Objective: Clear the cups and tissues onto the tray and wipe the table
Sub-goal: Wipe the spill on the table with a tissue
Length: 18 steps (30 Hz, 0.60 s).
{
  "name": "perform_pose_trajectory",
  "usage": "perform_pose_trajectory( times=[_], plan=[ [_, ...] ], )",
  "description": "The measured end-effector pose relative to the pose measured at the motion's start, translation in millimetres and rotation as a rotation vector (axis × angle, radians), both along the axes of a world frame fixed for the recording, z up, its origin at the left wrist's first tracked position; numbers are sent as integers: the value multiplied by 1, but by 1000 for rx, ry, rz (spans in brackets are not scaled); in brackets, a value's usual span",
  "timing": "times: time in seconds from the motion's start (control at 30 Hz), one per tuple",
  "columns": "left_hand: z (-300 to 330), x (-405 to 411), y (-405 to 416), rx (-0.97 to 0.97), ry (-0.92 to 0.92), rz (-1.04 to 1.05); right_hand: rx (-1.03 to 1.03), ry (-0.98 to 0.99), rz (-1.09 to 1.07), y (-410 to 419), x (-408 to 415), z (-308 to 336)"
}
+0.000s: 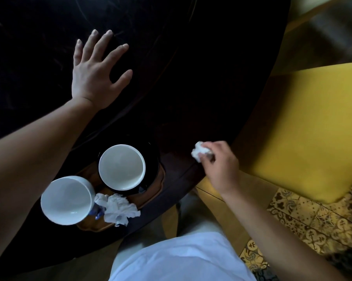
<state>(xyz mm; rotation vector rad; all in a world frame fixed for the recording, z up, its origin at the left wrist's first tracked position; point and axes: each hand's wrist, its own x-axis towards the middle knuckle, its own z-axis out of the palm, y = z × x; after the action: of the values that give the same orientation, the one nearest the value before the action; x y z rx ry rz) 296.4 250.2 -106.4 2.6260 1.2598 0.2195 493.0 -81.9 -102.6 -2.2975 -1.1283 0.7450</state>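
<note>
A wooden tray (148, 194) sits near the front edge of the dark table (191, 82). On it stand a black cup (122, 167) with a white inside and a white cup (66, 200) with blue marks. Crumpled tissues (119, 208) lie on the tray beside the cups. My left hand (96, 72) rests flat on the table top beyond the tray, fingers spread and holding nothing. My right hand (219, 165) is at the table's right edge, pinching a balled white tissue (199, 153).
A yellow cushioned seat (304, 126) stands right of the table. Patterned floor tiles (304, 226) show at the lower right. My white clothing (181, 258) fills the bottom middle, close to the table edge.
</note>
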Motion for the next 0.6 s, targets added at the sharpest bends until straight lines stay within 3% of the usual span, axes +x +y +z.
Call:
perform_pose_trajectory(
  times=[0.13, 0.27, 0.37, 0.6],
  plan=[
    [1, 1, -1, -6, 3, 4, -12, 69, 69, -3, -13, 5],
    [2, -1, -2, -7, 1, 5, 121, -48, -146, 19, 39, 10],
    [1, 0, -1, -5, 6, 1, 98, -107, -232, 31, 76, 7],
    [1, 0, -2, -8, 4, 7, -28, -49, -63, 2, 24, -3]
  ],
)
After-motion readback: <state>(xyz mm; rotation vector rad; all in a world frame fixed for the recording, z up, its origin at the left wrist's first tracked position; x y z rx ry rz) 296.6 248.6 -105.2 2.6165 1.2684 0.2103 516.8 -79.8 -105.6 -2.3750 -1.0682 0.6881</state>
